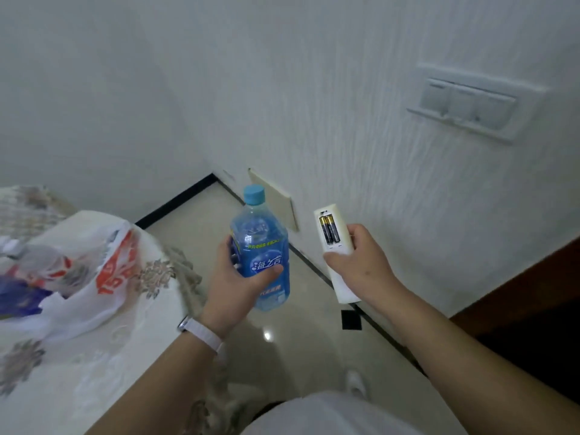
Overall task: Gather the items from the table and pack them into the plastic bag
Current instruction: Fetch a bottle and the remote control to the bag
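A white wristband (204,332) sits on the left wrist. Above it the left hand (233,284) grips a blue bottle (262,243) upright around its middle, over the tiled floor (282,346). The right hand (361,262) holds a white remote (329,215) with its back open, showing two batteries (329,230). To the left, a white and orange plastic bag (103,277) lies crumpled on the patterned tabletop (78,372), apart from both hands. Farther off, a switch panel (470,105) hangs on the white wall.

Clear glossy plastic bottle (262,255), crinkled thin plastic bag (94,287), embroidered cloth table cover (103,365), glossy polished floor tiles (298,350)
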`<action>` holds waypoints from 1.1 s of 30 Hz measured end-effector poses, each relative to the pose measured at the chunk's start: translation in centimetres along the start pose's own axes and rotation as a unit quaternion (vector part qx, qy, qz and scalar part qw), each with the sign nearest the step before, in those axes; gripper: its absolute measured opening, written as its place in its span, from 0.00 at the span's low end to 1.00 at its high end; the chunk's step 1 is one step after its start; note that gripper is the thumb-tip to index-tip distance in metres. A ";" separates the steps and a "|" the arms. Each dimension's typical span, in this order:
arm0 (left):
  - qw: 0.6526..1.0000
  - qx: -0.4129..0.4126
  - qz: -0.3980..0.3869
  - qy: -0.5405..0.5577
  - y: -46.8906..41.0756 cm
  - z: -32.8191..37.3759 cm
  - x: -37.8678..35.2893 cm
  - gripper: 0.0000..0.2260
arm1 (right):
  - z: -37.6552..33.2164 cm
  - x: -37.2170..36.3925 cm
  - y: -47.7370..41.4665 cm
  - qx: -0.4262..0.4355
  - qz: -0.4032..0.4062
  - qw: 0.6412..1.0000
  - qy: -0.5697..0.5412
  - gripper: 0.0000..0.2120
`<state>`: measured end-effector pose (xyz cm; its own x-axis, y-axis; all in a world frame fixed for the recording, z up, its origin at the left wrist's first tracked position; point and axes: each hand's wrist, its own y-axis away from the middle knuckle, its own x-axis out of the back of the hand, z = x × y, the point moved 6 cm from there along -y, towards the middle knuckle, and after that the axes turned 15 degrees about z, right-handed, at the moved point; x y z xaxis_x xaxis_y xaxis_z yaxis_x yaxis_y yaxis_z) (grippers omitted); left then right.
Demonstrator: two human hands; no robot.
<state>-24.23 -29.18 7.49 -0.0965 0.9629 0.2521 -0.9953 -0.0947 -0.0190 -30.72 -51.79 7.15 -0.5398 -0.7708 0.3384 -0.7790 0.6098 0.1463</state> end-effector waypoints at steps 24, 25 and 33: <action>0.939 0.091 0.322 0.079 -22.0 -7.5 16.0 0.29 | -13.2 -32.9 -14.1 0.143 -0.290 0.933 0.159 0.17; 0.936 0.090 0.330 0.085 -23.2 -7.7 17.1 0.29 | -14.2 -34.6 -14.4 0.154 -0.295 0.929 0.160 0.17; 0.907 0.070 0.406 0.084 -27.4 -8.6 24.3 0.32 | -18.6 -46.3 -14.5 0.197 -0.358 0.902 0.139 0.16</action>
<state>0.67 -1.06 5.84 -0.8091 0.5847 0.0589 -0.5860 -0.8103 -0.0060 11.47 -21.53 6.69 0.2038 -0.8320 0.5159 -0.9789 -0.1802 0.0961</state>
